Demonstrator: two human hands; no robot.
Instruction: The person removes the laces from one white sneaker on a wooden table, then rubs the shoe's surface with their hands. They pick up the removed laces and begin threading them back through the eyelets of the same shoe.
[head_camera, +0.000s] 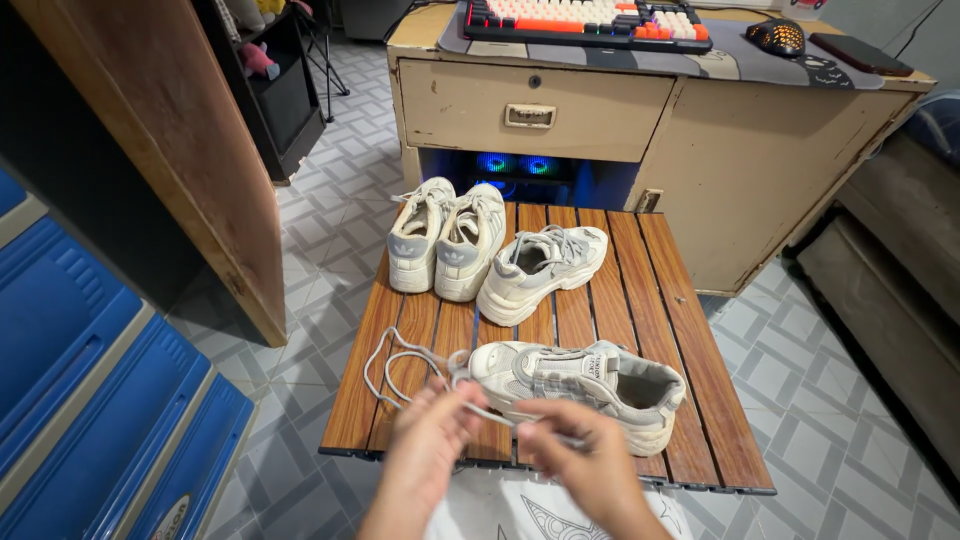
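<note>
A pale grey sneaker (590, 385) lies on its side near the front edge of a small wooden slatted table (690, 370). A loose white shoelace (395, 365) trails from it in loops to the left. My left hand (430, 435) pinches the lace close to the shoe's toe. My right hand (585, 450) grips the same lace just in front of the shoe. A matching sneaker (540, 270) stands further back, and a pair of white sneakers (445, 235) stands at the table's far left, heels toward me.
Behind the table stands a worn beige desk (760, 150) with a drawer, a keyboard (585, 20), a mouse (775, 37) and a phone (860, 55). A wooden panel (190, 150) leans at left, blue bins (90, 400) sit lower left. The floor is grey patterned tile.
</note>
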